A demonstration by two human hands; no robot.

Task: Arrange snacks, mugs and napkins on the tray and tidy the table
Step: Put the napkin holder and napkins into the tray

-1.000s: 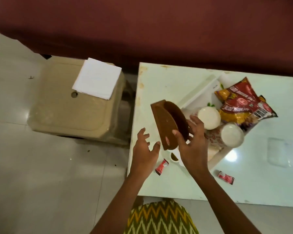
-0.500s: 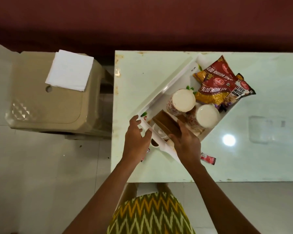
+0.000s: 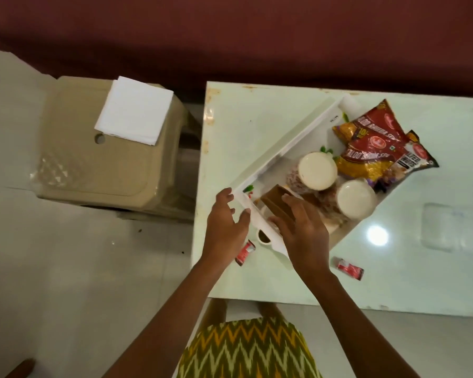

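A white tray [image 3: 290, 137] lies at an angle on the pale green table [image 3: 257, 115]. In it stand two white mugs, one [image 3: 317, 170] beside the other [image 3: 356, 198], with red and yellow snack packets [image 3: 377, 143] at its far end. My right hand [image 3: 302, 231] rests on a brown napkin holder [image 3: 274, 201] set in the tray's near corner. My left hand [image 3: 225, 223] has its fingers spread, touching the tray's near edge. A stack of white napkins [image 3: 133, 121] lies on a beige stool [image 3: 93, 170] to the left.
Two small red sachets lie on the table, one [image 3: 245, 252] under my left wrist, another [image 3: 348, 268] near the front edge. A small round cup [image 3: 263, 237] sits against the tray. The floor is pale tile; a dark red surface runs behind.
The brown holder was held up above the table; my right hand has lowered it into the tray's near corner. My left hand moved onto the tray's edge.
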